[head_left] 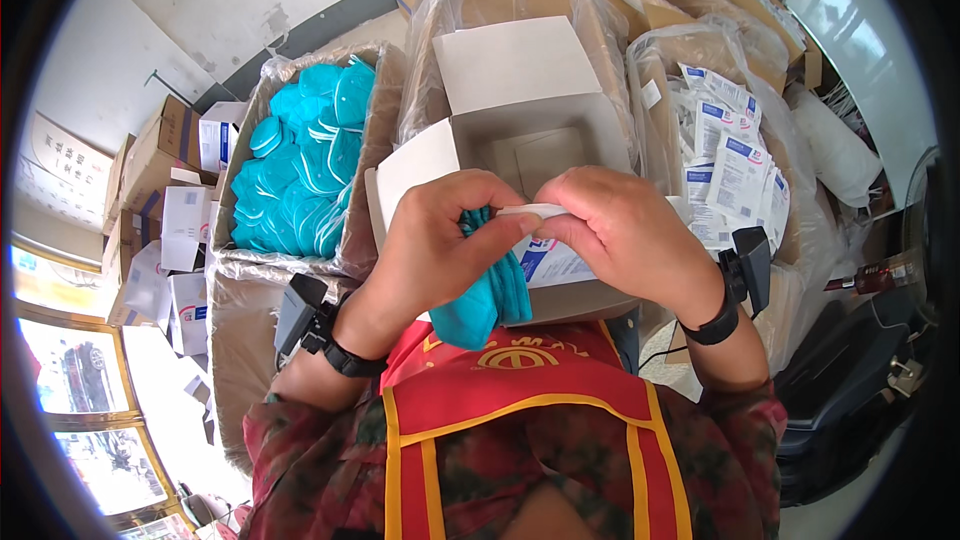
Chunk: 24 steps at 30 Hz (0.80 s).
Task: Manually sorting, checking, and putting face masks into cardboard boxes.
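A: Status?
B: Mid-item, I'd say. Teal masks [480, 310] hang from left hand [440, 235], over near side of the white box [600, 130]. Left hand's closed on them, also pinching a white strip [535, 210]; right hand [625, 230] pinches its other end. Can't tell if strip is packet edge or strap.
A: Done vs left?
B: Held masks not put down yet. Printed packet [562, 265] already in box. Left carton [378, 170] is full of loose masks, so plenty left, by my read. Right carton [655, 140] holds packets; can't tell if filled.
A: Counts?
B: Held masks: at least two, overlapping. Strip: one. White box: one. Packets in it: at least one. Loose masks: dozens, overlapped. Right-carton packets: several visible, rest buried. Wrist devices [745, 275]: two.
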Motion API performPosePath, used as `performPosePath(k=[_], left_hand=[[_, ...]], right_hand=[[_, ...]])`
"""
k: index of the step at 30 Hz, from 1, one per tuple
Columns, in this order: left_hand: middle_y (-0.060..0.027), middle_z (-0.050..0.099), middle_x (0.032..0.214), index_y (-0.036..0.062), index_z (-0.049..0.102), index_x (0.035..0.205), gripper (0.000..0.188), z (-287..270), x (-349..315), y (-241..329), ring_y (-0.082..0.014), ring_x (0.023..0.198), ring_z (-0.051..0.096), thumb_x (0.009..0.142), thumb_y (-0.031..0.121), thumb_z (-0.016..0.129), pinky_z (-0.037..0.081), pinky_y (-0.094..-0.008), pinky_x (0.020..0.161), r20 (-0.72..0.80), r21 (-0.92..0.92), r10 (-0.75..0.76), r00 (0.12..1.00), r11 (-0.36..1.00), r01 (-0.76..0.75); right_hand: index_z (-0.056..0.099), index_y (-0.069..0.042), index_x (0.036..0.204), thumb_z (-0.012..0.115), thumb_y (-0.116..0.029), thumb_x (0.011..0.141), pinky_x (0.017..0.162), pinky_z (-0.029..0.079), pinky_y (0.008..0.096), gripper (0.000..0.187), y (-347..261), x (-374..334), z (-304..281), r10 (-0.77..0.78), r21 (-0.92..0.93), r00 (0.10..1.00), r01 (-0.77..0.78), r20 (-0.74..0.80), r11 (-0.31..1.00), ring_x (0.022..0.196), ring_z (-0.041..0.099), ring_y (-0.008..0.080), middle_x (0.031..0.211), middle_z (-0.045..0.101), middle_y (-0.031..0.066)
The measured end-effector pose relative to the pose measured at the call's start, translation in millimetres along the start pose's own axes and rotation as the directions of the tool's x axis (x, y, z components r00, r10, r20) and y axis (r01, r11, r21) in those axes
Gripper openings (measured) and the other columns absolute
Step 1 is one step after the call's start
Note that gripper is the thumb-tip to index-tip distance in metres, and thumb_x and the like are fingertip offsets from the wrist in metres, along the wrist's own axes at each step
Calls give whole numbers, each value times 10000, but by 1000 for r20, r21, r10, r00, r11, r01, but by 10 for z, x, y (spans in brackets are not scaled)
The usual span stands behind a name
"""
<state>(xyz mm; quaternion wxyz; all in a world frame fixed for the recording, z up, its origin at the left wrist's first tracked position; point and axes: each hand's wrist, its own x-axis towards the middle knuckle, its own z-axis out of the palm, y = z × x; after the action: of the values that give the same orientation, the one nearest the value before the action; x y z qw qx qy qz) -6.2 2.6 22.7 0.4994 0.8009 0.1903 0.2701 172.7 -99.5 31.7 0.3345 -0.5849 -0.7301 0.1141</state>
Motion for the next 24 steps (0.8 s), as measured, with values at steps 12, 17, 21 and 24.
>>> performPosePath(k=[12, 17, 21, 24], left_hand=[[10, 593, 659, 3, 656, 774, 144, 50, -10, 51, -50, 618, 526, 869, 109, 680, 404, -213, 551, -23, -217, -158, 987, 965, 149], [24, 586, 649, 28, 642, 732, 163, 51, -18, 18, -32, 606, 524, 869, 106, 685, 398, -195, 534, 50, -545, -344, 938, 777, 314], [25, 578, 643, 41, 629, 712, 173, 62, -32, -80, -27, 593, 510, 859, 103, 695, 386, -197, 526, 46, -639, -422, 905, 684, 352], [29, 578, 648, 43, 631, 722, 163, 71, -33, -158, -28, 599, 509, 860, 103, 694, 386, -195, 528, -23, -630, -392, 920, 720, 291]], right_hand=[[536, -64, 792, 637, -90, 771, 610, 455, 403, 106, -54, -48, 42, -130, -144, 982, 111, -133, 983, 708, 577, 299, 723, 560, 88], [574, -84, 764, 660, -69, 717, 576, 435, 353, 99, -101, -10, 61, -249, -243, 959, 212, -133, 947, 667, 573, 233, 717, 557, 46], [519, -94, 767, 597, -102, 745, 611, 440, 337, 81, -136, 5, 66, -287, -411, 956, 236, -64, 880, 708, 568, 205, 724, 524, 24], [598, -71, 817, 658, -81, 720, 616, 450, 356, 114, -101, 42, 56, -256, -364, 966, 223, -43, 904, 709, 583, 237, 768, 575, 47]])
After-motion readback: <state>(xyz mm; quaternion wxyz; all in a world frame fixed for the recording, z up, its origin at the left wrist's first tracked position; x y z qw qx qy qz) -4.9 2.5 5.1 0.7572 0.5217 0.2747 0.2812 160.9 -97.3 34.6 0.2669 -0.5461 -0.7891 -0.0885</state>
